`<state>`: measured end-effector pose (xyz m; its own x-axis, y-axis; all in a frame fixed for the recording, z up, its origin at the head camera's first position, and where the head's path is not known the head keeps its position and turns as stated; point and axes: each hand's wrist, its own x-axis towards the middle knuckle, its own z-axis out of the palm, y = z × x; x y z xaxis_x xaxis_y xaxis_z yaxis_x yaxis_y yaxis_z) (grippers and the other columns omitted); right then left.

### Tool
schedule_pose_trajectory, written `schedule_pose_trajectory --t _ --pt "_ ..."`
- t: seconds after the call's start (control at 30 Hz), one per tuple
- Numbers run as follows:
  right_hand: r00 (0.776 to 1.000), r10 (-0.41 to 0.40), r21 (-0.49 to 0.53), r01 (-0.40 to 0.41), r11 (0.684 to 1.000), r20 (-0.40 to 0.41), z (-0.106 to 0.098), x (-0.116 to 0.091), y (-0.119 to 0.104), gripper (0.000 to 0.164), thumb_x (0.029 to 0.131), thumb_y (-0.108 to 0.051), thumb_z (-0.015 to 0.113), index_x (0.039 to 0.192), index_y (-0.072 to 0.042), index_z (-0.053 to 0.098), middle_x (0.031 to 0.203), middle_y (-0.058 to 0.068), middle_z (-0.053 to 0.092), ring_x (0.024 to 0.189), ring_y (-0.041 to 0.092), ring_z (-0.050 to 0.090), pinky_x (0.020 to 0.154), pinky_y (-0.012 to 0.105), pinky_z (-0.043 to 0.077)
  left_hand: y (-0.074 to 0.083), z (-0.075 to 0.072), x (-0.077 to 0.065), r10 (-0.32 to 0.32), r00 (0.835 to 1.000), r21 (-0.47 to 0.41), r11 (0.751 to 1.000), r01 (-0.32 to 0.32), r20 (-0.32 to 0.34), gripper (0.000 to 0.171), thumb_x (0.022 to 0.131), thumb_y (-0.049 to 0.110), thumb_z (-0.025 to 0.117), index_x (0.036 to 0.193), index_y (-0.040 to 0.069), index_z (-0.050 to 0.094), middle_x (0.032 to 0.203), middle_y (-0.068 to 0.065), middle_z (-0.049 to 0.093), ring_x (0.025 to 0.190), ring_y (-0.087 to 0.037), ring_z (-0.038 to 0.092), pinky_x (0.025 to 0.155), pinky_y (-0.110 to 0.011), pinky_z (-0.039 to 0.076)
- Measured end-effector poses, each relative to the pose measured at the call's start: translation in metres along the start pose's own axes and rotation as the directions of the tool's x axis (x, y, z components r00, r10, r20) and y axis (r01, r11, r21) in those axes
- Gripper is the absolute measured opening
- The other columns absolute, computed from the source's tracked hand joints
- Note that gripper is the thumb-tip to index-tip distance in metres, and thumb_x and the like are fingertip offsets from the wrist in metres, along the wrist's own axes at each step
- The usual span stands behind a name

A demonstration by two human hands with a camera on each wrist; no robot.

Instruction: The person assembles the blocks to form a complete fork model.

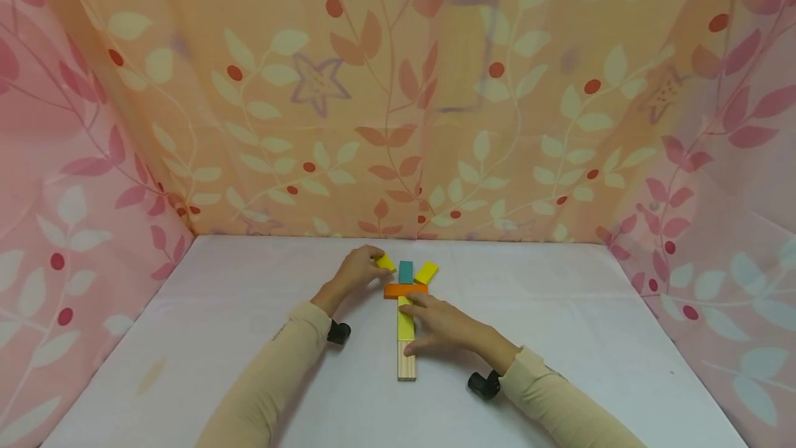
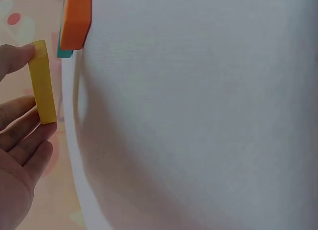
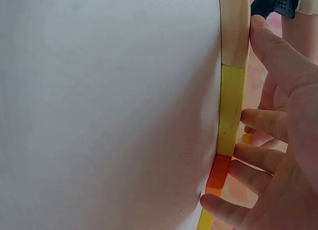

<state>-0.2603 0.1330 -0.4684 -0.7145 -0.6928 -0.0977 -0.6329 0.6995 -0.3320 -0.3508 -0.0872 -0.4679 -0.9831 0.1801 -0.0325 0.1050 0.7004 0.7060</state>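
Observation:
Between the thumb and fingers of my left hand is a yellow block, seen at the upper left of the block figure in the head view. My right hand lies over the figure's stem with spread fingers; its fingertips touch the light yellow block and the orange block, and the thumb is at the plain wooden block. Above the stem the orange block lies crosswise. A teal block stands out beyond it, and a second yellow block slants at its right.
A white cloth-covered table spreads around the blocks. Behind it hangs a patterned orange curtain, with pink patterned cloth along the sides. Each wrist carries a small black camera.

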Motion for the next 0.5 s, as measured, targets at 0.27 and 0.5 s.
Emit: schedule_pose_trajectory --t 0.27,0.5 --pt "1.000 -0.003 0.001 0.003 1.000 -0.004 0.0016 0.0005 0.0009 0.083 0.077 -0.063 0.070 0.142 -0.015 0.051 0.152 0.010 0.039 0.136 0.028 0.043 0.107 0.047 0.044 0.0033 0.0051 -0.0016 -0.030 0.999 0.005 1.000 0.029 0.039 0.056 0.080 0.030 0.081 0.127 0.004 0.063 0.129 -0.011 0.062 0.107 -0.025 0.056 0.104 -0.042 0.047" --pt "1.000 -0.003 -0.003 0.003 1.000 -0.001 0.0018 0.0007 0.0017 0.083 0.077 -0.063 0.070 0.142 -0.015 0.051 0.153 0.009 0.038 0.137 0.027 0.041 0.108 0.046 0.043 0.0037 0.0089 -0.0012 -0.034 0.998 0.031 0.999 0.033 0.048 0.056 0.081 0.029 0.080 0.127 0.003 0.062 0.128 -0.012 0.062 0.109 -0.027 0.056 0.106 -0.043 0.046"
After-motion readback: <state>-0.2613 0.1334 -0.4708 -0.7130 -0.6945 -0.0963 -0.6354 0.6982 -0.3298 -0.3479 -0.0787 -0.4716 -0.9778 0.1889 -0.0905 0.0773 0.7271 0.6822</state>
